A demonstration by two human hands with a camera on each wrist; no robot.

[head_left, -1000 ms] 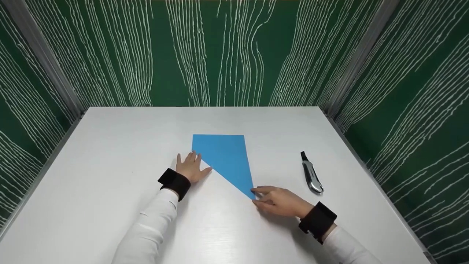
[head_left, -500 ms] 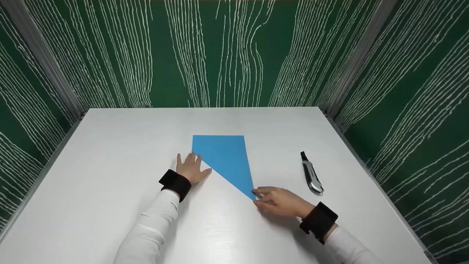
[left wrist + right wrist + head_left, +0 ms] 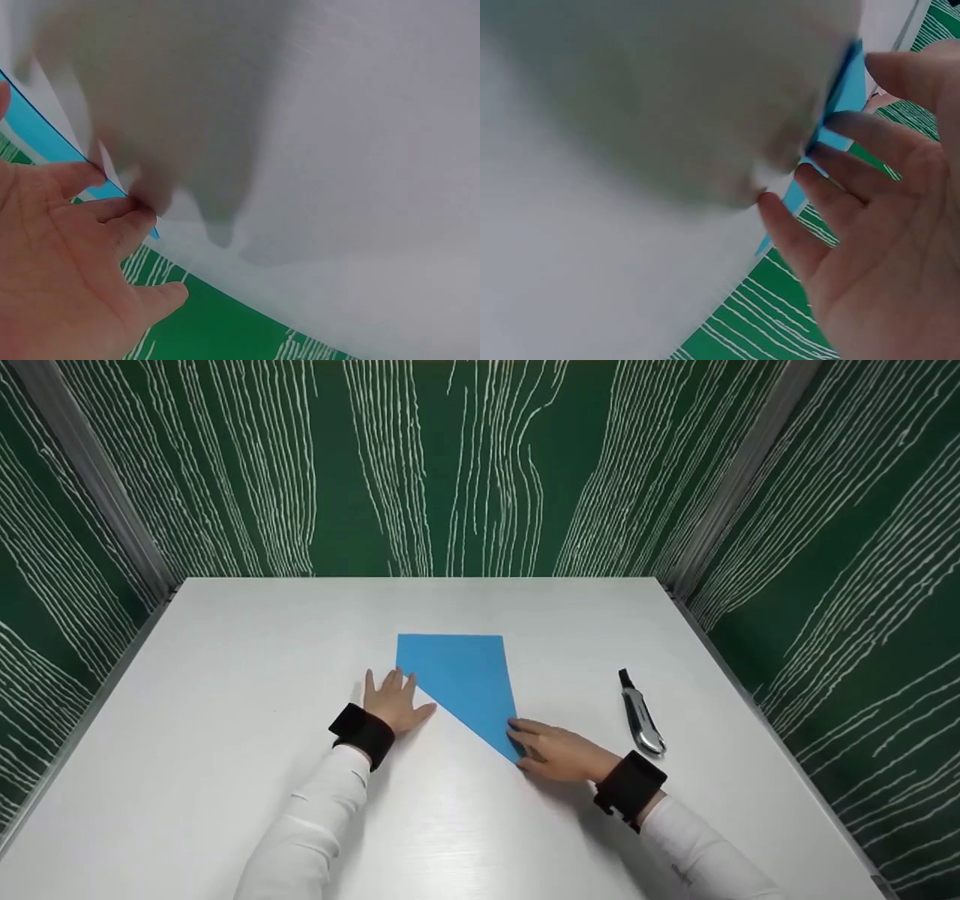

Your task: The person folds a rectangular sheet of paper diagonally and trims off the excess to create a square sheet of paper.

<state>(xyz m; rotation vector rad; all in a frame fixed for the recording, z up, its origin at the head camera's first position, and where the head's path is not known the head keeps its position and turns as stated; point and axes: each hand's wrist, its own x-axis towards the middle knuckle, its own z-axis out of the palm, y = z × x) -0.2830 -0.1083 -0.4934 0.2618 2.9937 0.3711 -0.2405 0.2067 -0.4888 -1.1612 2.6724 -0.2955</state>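
A blue sheet of paper, with a slanting lower edge that looks like a fold, lies flat on the white table. My left hand rests at its left side, fingers spread and fingertips on the slanting edge. At the lower right corner is my right hand, its thumb by the tip and its fingers over the right edge. In the left wrist view, the left hand shows its palm, fingertips along the paper's edge. The right wrist view has the right hand with extended fingers meeting the blue sheet.
A silver and black utility knife lies on the table to the right of the paper, beyond the right hand. Green panels with white wavy lines stand behind the table and along both sides.
My right hand has slid a little up the paper's right edge, its fingers now further onto the sheet. The left hand stays in place on the paper, which lies as before.
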